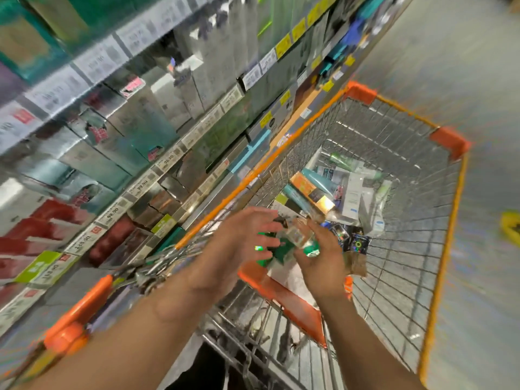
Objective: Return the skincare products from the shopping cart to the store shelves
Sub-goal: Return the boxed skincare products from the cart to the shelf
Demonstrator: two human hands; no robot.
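Note:
A wire shopping cart (447,209) with orange trim stands in front of me, and several skincare boxes and tubes (334,192) lie in its bottom. Both my hands are over the cart's near end, and the picture is blurred by motion. My right hand (323,260) grips a small green and clear product (298,243). My left hand (239,249) is beside it with fingers spread and relaxed, touching or almost touching the same product. The store shelves (157,161) run along the left, packed with boxed products behind price tags.
The cart's orange handle (81,311) is at lower left, and its orange child-seat flap (292,302) lies under my hands. Grey aisle floor (484,108) stretches to the right, with a yellow object (510,226) at the right edge.

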